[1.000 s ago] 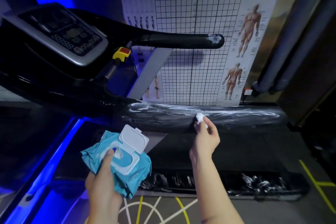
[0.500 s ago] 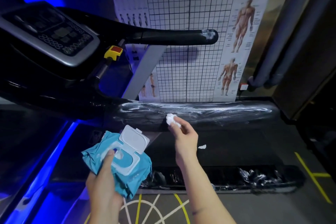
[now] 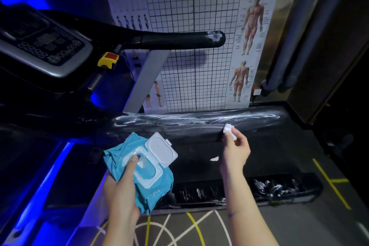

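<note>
My left hand [image 3: 121, 187] grips a blue pack of wet wipes [image 3: 151, 189] from below, thumb at its opening, and the white flip lid [image 3: 161, 150] stands open. My right hand [image 3: 235, 150] pinches a small crumpled white wipe [image 3: 228, 128] against the near edge of the treadmill's far side rail [image 3: 179, 124]. That black rail is streaked with white smears along its length. A small white scrap [image 3: 214, 159] lies on the black treadmill belt [image 3: 279, 152], just left of my right wrist.
The treadmill console [image 3: 42, 44] with its yellow and red safety key [image 3: 107, 59] rises at the left. A black handrail [image 3: 175, 40] reaches right above the rail. The near side rail [image 3: 259, 189] shows white smears. A grid and anatomy poster [image 3: 199, 36] hangs behind.
My right hand slid the wipe left along the far rail, then back to the right. A white scrap dropped onto the belt. The left hand kept holding the pack.
</note>
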Demonstrator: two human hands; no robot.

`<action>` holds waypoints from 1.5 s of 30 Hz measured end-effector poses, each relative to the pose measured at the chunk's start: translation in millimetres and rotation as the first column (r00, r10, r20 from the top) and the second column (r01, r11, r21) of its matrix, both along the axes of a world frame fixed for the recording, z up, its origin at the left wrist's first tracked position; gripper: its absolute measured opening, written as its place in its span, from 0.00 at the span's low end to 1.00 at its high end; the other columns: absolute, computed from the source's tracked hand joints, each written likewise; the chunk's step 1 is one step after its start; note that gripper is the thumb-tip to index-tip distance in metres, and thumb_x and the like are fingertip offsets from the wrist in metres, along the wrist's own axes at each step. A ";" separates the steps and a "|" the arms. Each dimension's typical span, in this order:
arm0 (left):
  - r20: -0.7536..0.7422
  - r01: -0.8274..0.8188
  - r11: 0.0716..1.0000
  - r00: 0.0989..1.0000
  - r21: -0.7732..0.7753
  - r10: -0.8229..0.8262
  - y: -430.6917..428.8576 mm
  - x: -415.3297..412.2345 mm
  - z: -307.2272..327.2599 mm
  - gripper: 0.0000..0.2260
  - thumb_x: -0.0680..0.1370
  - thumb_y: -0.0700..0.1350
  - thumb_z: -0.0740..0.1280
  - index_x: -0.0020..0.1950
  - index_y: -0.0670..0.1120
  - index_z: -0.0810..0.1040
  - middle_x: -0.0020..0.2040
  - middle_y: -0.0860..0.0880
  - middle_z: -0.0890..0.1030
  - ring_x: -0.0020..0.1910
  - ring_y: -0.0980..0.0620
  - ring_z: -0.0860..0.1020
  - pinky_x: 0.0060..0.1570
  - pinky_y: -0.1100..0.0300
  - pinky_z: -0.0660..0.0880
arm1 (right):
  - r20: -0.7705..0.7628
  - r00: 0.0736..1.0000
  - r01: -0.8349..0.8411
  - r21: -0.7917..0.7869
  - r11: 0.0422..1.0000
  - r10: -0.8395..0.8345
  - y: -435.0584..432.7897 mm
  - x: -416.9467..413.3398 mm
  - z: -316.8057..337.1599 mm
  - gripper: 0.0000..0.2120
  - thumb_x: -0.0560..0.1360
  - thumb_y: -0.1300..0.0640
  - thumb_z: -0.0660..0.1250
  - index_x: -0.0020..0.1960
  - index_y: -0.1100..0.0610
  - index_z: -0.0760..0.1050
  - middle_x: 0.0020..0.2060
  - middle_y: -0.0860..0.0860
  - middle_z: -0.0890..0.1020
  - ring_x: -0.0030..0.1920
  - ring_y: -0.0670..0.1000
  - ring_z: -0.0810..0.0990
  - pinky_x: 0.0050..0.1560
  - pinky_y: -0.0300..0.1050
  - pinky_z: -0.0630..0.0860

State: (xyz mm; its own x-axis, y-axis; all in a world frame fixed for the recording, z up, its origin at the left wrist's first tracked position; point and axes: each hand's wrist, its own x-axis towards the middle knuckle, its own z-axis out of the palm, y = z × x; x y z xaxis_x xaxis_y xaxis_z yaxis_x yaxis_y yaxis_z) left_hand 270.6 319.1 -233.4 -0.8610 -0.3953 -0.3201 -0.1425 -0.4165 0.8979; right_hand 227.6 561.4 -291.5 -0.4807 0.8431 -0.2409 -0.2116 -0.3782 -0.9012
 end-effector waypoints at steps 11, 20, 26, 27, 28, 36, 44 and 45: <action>0.021 0.011 0.999 1.000 -0.046 -0.010 17.6 -11.0 -8.0 0.05 0.79 0.43 0.77 0.54 0.46 0.85 0.53 0.48 0.88 0.49 0.48 0.87 0.42 0.48 0.85 | 0.274 0.953 -0.097 0.677 0.730 -0.127 18.3 6.9 -7.1 0.06 0.76 0.52 0.73 0.43 0.52 0.80 0.46 0.43 0.76 0.48 0.44 0.72 0.49 0.36 0.69; -0.059 0.073 0.980 0.995 -0.183 -0.085 61.8 -21.6 -18.1 0.06 0.77 0.43 0.79 0.52 0.48 0.85 0.52 0.49 0.89 0.53 0.44 0.87 0.59 0.36 0.82 | 0.086 0.907 0.333 0.454 0.826 -0.412 95.4 21.6 11.0 0.03 0.77 0.57 0.70 0.48 0.55 0.76 0.44 0.54 0.81 0.38 0.43 0.78 0.40 0.27 0.70; -0.114 0.044 0.979 0.991 -0.201 -0.068 82.7 -27.7 -26.7 0.06 0.77 0.43 0.79 0.50 0.49 0.84 0.49 0.55 0.88 0.47 0.56 0.87 0.48 0.48 0.86 | 0.133 0.918 0.250 0.538 0.805 -0.374 127.4 19.2 5.3 0.03 0.75 0.58 0.70 0.48 0.52 0.79 0.46 0.47 0.80 0.44 0.45 0.79 0.45 0.32 0.72; -0.118 0.045 0.978 0.991 -0.203 -0.070 84.2 -27.5 -26.9 0.06 0.77 0.43 0.79 0.50 0.49 0.84 0.50 0.54 0.88 0.44 0.58 0.86 0.46 0.50 0.86 | 0.144 0.923 0.224 0.555 0.801 -0.357 125.6 16.1 5.4 0.04 0.75 0.61 0.70 0.47 0.53 0.79 0.45 0.47 0.79 0.43 0.42 0.77 0.45 0.32 0.71; -0.113 0.047 0.977 0.991 -0.210 -0.072 84.3 -27.8 -28.3 0.06 0.77 0.43 0.79 0.50 0.49 0.84 0.51 0.53 0.87 0.44 0.57 0.86 0.46 0.49 0.86 | 0.151 0.925 0.211 0.557 0.803 -0.348 123.0 13.3 6.0 0.05 0.74 0.62 0.70 0.47 0.53 0.79 0.45 0.48 0.79 0.41 0.40 0.77 0.44 0.31 0.71; -0.095 0.025 0.979 0.994 -0.203 -0.045 76.7 -27.5 -25.2 0.07 0.76 0.45 0.79 0.52 0.49 0.85 0.52 0.51 0.88 0.56 0.45 0.87 0.55 0.38 0.83 | 0.104 0.947 0.214 0.504 0.837 -0.305 107.4 5.0 8.6 0.08 0.74 0.64 0.70 0.47 0.52 0.79 0.44 0.51 0.81 0.39 0.38 0.78 0.43 0.26 0.69; -0.089 0.027 0.979 0.995 -0.203 -0.046 62.5 -18.0 -29.7 0.10 0.75 0.45 0.81 0.54 0.50 0.85 0.52 0.50 0.89 0.52 0.48 0.87 0.59 0.41 0.82 | 0.037 0.988 0.098 0.589 0.802 -0.148 35.8 -5.4 8.5 0.11 0.73 0.66 0.70 0.48 0.51 0.83 0.45 0.46 0.82 0.40 0.45 0.80 0.43 0.35 0.75; -0.087 0.026 0.979 0.995 -0.203 -0.045 59.4 -16.7 -28.7 0.10 0.75 0.45 0.81 0.54 0.50 0.85 0.53 0.50 0.88 0.52 0.48 0.87 0.60 0.41 0.82 | 0.036 0.995 0.056 0.609 0.791 -0.098 23.7 -6.7 7.3 0.11 0.73 0.67 0.70 0.48 0.52 0.83 0.45 0.45 0.82 0.41 0.46 0.80 0.43 0.36 0.76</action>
